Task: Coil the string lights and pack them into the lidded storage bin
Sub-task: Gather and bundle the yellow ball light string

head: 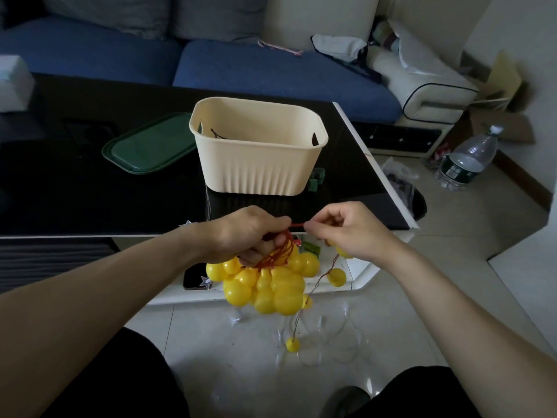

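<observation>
Here, left hand (pixel 241 233) gripping red cords (pixel 278 251), right hand (pixel 340 227) pinching one

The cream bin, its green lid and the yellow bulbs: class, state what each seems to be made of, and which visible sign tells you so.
Cream bin: probably moulded plastic, matt; ribbed walls, rounded rim, cut handle slots.
Green lid: likely plastic too, with a slight sheen; thin, with a raised edge.
Yellow bulbs: glossy, gourd-shaped shells, apparently hard plastic; bright highlights on smooth surfaces.
</observation>
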The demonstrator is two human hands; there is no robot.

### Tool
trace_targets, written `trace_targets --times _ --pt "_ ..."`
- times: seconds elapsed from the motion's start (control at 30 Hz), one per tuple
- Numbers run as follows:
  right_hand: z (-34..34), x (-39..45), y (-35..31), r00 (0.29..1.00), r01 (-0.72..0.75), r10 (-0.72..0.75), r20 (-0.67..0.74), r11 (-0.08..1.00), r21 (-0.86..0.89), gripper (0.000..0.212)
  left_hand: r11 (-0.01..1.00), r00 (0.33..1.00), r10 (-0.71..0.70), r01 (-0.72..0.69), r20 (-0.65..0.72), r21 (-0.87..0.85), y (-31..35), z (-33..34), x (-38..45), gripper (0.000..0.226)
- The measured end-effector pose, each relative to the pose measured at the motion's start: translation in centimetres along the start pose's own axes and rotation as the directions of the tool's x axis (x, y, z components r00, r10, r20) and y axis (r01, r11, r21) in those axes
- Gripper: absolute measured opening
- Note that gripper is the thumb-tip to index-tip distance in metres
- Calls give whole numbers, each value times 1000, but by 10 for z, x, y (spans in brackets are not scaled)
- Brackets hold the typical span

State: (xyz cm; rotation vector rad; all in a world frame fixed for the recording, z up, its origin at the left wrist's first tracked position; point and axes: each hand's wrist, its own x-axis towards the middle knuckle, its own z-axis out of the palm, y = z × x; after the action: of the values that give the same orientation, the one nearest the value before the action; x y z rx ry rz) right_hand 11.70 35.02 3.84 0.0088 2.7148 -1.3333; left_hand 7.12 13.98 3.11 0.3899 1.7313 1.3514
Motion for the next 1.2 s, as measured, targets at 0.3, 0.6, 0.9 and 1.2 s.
trace_targets --times 0.3,0.6,0.9,1.2 --pt "-11 -1 12 965 -228 225 137 974 1 55 919 963 -6 -100 -269 -381 5 -7 0 43" --pt "-19 -3 8 973 -151 129 -192 983 -103 35 953 915 -148 31 -374 -302 1 -8 1 43" --pt "0 -10 -11 997 71 -74 -14 987 -146 31 903 915 -139 -41 -379 -428 4 -8 2 40" --pt "22 -9 -20 993 96 -73 98 963 -252 33 768 967 8 -169 -255 -617 14 1 3 44"
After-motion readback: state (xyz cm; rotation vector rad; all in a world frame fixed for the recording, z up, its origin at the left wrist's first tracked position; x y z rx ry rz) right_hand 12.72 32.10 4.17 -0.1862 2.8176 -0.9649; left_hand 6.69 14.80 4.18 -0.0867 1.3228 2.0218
